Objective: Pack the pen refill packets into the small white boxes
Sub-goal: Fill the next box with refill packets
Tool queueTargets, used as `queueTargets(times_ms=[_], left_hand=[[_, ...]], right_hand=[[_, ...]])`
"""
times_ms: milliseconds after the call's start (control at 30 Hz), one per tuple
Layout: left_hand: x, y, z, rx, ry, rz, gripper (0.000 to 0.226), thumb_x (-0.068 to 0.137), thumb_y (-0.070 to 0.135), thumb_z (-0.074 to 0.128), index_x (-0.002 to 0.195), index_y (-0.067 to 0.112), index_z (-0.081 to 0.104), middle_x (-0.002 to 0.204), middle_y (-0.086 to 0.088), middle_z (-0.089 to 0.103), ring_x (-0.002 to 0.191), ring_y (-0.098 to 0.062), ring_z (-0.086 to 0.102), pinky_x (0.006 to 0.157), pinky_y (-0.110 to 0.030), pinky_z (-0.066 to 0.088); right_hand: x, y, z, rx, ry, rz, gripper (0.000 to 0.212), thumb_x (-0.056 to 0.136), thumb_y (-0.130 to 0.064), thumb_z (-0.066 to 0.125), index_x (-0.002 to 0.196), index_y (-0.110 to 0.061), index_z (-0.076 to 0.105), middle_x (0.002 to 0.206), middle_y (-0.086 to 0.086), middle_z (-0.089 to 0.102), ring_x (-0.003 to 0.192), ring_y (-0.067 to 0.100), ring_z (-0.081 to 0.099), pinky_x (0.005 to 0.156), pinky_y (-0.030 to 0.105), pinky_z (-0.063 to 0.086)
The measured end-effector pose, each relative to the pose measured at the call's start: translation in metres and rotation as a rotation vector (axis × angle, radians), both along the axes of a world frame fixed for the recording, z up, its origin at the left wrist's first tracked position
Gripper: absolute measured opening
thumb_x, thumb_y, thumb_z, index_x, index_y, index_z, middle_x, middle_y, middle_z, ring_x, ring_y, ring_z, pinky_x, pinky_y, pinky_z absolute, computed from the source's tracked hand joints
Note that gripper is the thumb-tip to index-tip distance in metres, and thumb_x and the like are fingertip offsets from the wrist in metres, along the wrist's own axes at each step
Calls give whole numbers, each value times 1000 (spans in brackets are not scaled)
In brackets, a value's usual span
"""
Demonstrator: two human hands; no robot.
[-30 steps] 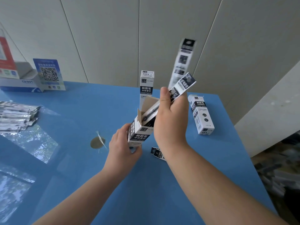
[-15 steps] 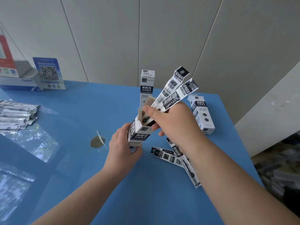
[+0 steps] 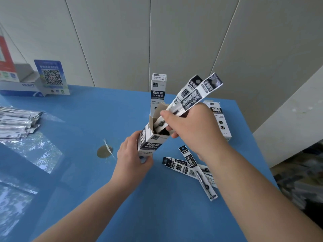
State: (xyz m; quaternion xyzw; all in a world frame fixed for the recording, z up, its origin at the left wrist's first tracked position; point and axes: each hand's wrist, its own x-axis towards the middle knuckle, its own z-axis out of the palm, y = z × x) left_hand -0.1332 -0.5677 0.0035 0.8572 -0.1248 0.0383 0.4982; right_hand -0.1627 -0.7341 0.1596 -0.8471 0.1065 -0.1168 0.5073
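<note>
the left hand [image 3: 132, 159] holds the open box [image 3: 151, 137] tilted above the blue surface [image 3: 157, 215]; the right hand [image 3: 190, 126] pinches two refill packets [image 3: 190, 96] with their lower ends at its mouth. they splay apart, so one could catch the flap and buckle.

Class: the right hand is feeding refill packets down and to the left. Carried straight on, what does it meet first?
Probably the open mouth of the small white box in the left hand; the right hand already has the packets entering it.
</note>
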Motion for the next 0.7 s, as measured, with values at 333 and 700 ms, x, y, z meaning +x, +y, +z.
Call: queueTargets(times_ms=[333, 700], left_hand=[[-2, 0, 2, -18, 1, 14, 62, 74, 28, 63, 129, 44, 40, 115, 19, 51, 112, -20, 50, 92, -50, 49], [-1, 1, 1, -1, -4, 16, 63, 73, 33, 62, 128, 49, 36, 114, 29, 47, 112, -11, 46, 93, -46, 48]], right_hand=[[5, 11, -9, 41, -3, -144, 21, 83, -27, 72, 73, -9, 71, 64, 4, 72, 46, 13, 58, 46, 26, 51], [3, 6, 8, -30, -66, -186, 27, 84, -30, 67, 76, -4, 68, 69, 8, 73, 64, 30, 70, 59, 46, 59]])
